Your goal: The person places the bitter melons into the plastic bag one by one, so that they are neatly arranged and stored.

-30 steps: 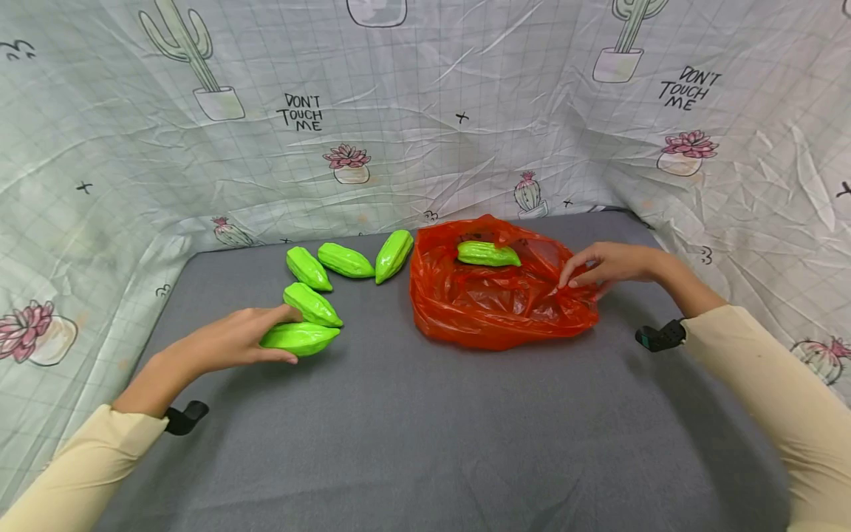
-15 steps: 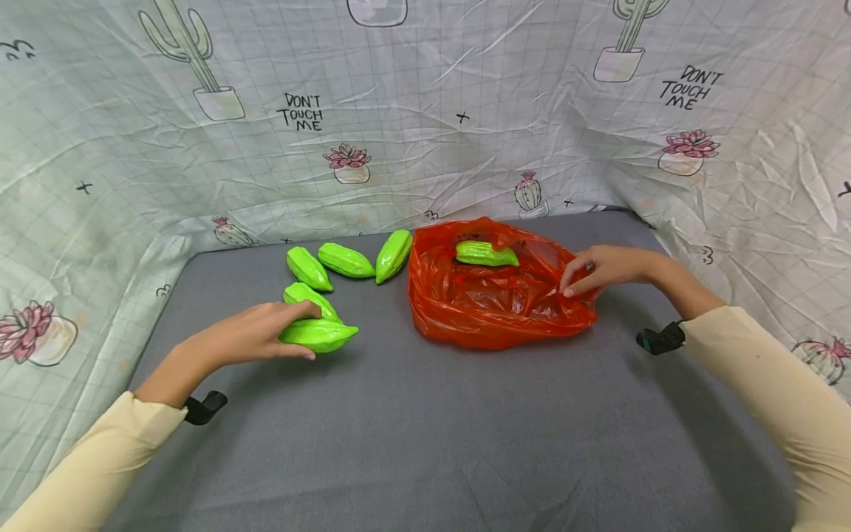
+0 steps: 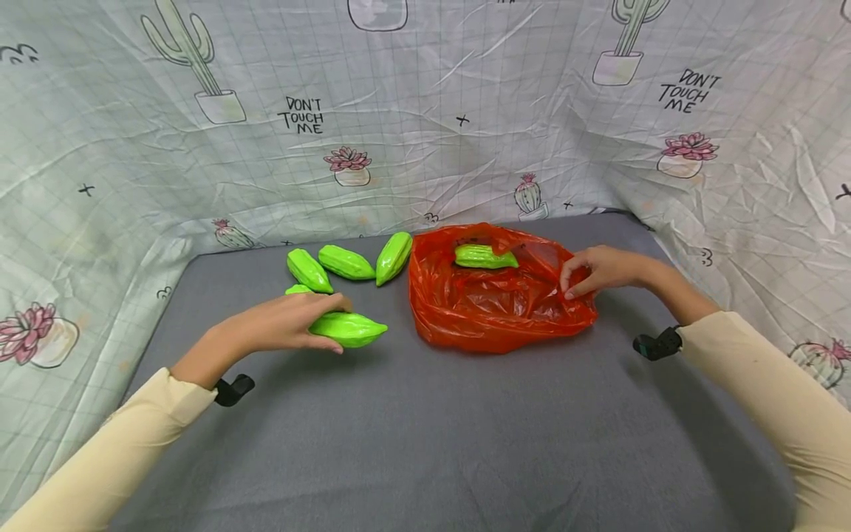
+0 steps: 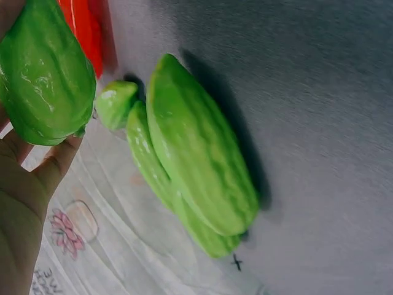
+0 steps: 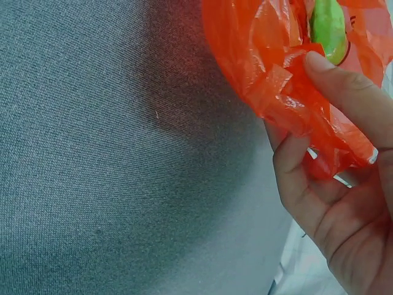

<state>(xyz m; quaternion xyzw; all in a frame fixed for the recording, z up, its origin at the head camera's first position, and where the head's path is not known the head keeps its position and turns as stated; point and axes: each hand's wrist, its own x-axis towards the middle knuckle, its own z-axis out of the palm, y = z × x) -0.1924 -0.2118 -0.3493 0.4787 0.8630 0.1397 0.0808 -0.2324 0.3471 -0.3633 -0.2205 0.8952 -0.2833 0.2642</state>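
My left hand (image 3: 286, 321) grips a shiny green bitter melon (image 3: 355, 330) from above, thumb on the near side, its pointed tip facing right. In the left wrist view the held bitter melon (image 4: 48, 74) fills the upper left corner. At the right, my right hand (image 3: 608, 267) pinches the edge of a thin red plastic bag (image 3: 459, 332) between thumb and fingers. The bag's mouth is spread open, with one bitter melon (image 3: 484, 256) lying inside toward the back. In the right wrist view the bag's plastic (image 5: 295, 114) is bunched in the fingers.
Behind my left hand lie more bitter melons: one (image 3: 309, 270) at left, one (image 3: 346, 262) beside it, one (image 3: 394, 258) close to the bag. Another (image 3: 297, 289) is mostly hidden by the hand. A printed cloth (image 3: 425, 133) walls the grey table (image 3: 425, 443).
My left hand has moved right toward the bag with its bitter melon, away from the melon beside it. The right hand keeps its pinch on the bag, which has barely shifted.
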